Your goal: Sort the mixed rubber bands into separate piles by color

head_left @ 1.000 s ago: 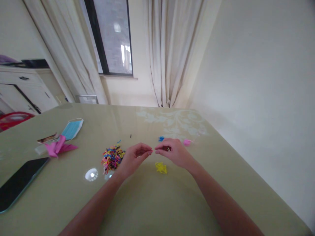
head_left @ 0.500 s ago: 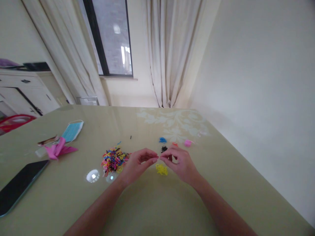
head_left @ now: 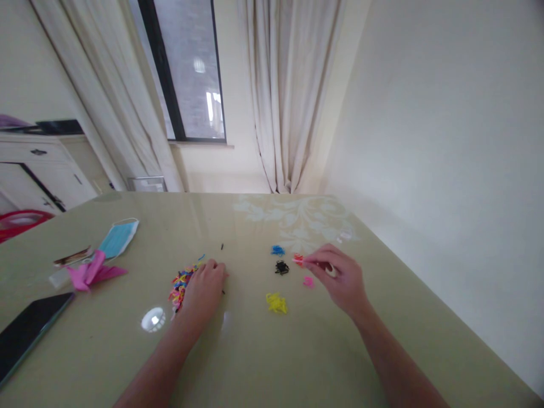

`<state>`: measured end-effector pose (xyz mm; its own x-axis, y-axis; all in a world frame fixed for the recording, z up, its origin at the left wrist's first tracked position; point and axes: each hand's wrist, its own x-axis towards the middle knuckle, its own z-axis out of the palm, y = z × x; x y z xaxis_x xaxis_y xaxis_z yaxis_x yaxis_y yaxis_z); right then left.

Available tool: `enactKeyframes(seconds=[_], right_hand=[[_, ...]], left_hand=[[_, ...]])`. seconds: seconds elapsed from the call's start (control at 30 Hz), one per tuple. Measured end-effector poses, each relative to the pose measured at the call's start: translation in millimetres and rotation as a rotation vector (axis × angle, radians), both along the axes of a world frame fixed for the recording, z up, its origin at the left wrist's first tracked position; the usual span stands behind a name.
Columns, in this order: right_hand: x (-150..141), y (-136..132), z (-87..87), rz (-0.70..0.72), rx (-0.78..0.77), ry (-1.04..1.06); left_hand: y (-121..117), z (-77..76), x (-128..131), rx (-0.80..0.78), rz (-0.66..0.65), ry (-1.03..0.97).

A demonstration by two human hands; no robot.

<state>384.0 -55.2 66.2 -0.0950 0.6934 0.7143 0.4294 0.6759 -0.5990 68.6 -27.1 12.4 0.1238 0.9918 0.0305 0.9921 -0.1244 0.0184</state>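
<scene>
My left hand (head_left: 206, 286) lies palm down on a mixed heap of small colourful rubber bands (head_left: 181, 283), its fingers bent over the right side and covering part of it. What lies under its fingertips is hidden. My right hand (head_left: 340, 277) is closed in a pinch, with a small pale pink rubber band (head_left: 294, 260) at the fingertips, right by the orange-red bands (head_left: 300, 257). Around it lie small piles of blue bands (head_left: 277, 250), black bands (head_left: 281, 267), pink bands (head_left: 308, 281) and yellow bands (head_left: 276, 303).
On the left of the glossy table (head_left: 238, 362) are a dark phone (head_left: 34, 328), a pink folded-paper shape (head_left: 94, 273) and a blue face mask (head_left: 119, 239). A loose black band (head_left: 221, 246) lies beyond the heap. A wall (head_left: 459, 170) borders the right side.
My hands, fingertips together before, have parted. The left has gone left onto the mixed heap; the right has shifted right to the orange-red bands, uncovering the black and pink piles.
</scene>
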Motion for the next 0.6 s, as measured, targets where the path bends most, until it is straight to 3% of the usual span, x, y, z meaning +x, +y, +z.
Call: enactKeyframes(seconds=[0.13, 0.2, 0.37, 0.5, 0.6], right_hand=[[31, 31, -17.2, -0.035, -0.441, -0.109], [42, 38, -24.6, 0.01, -0.567, -0.185], [52, 38, -30.9, 0.099, -0.651, -0.268], [56, 39, -33.0, 0.149, -0.693, -0.264], [58, 43, -35.9, 0.084, -0.7, -0.278]], left_hand=[[6, 0.5, -4, -0.025, 0.01, -0.121], [6, 1.2, -5, -0.016, -0.001, -0.156], [4, 2.6, -5, 0.096, -0.049, -0.208], [8, 2.4, -3, 0.218, -0.08, -0.465], [9, 2.5, 1, 0.246, -0.141, -0.693]])
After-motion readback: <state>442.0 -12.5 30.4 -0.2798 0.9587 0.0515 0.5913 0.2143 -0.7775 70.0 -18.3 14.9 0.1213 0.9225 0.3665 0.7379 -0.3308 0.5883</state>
